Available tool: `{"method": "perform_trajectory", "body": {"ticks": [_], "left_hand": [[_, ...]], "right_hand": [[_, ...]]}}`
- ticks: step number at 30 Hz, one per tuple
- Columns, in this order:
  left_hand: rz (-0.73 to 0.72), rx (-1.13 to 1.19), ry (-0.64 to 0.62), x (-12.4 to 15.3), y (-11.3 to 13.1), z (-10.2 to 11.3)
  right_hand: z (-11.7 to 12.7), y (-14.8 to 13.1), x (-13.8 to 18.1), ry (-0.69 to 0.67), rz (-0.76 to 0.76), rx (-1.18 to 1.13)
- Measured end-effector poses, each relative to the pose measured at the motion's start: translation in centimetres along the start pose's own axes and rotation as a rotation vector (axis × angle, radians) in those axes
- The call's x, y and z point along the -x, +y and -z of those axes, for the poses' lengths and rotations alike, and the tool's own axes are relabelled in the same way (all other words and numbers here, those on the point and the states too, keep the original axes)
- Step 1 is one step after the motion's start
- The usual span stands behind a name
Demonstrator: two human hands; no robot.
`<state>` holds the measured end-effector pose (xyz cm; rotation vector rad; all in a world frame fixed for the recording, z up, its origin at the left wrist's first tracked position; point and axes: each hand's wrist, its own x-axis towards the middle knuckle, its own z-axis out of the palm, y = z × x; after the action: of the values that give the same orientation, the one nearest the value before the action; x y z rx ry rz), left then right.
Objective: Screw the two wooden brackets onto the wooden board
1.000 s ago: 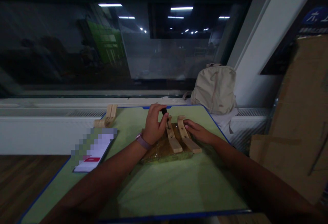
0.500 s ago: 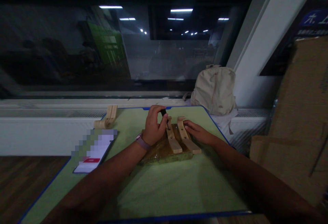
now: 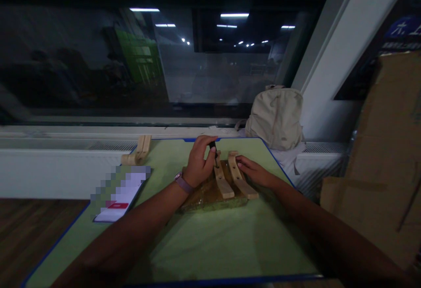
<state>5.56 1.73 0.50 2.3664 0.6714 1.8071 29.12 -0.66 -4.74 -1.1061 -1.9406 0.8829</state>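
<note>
My left hand [image 3: 199, 161] grips the black handle of a screwdriver [image 3: 212, 145] between thumb and fingers. Its thin shaft points down to a hole in the left of two curved wooden pieces [image 3: 224, 186]. Beside it lies the other curved wooden piece [image 3: 241, 183], with dark holes along it. My right hand [image 3: 255, 170] holds the far part of this right piece from its outer side, fingers curled against the edge. Under both pieces is a flat block wrapped in shiny brown tape [image 3: 200, 196]. The screwdriver's very tip is too small to make out.
On the green table [image 3: 197, 248], more curved wooden pieces [image 3: 142, 148] stand at the far left. Nearer, a partly pixelated phone or tablet [image 3: 115, 212] lies flat. A beige backpack [image 3: 276, 117] rests beyond the far right corner; cardboard [image 3: 371, 156] stands at the right.
The view has shifted very slightly. The screwdriver handle and my left hand have turned a little to the right; my right hand and both wooden pieces stay in place.
</note>
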Motion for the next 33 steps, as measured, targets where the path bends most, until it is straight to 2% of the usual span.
{"method": "perform_trajectory", "body": {"ticks": [10,19,23,28,33], "left_hand": [[0.004,-0.020,-0.015,0.02,0.15,0.03],[-0.038,-0.088,0.031,-0.28,0.52,0.40],[-0.021,-0.090,0.029,-0.04,0.51,0.35],[0.074,-0.013,0.053,0.58,-0.01,0.02],[-0.077,-0.015,0.049,0.36,-0.06,0.06]], "right_hand": [[0.01,0.01,0.01,-0.006,-0.009,0.000],[-0.06,0.42,0.01,-0.002,0.009,0.000],[-0.02,0.41,0.01,-0.005,0.020,-0.009],[0.09,0.02,0.06,-0.007,-0.001,-0.001],[0.03,-0.21,0.04,-0.007,-0.010,0.009]]}}
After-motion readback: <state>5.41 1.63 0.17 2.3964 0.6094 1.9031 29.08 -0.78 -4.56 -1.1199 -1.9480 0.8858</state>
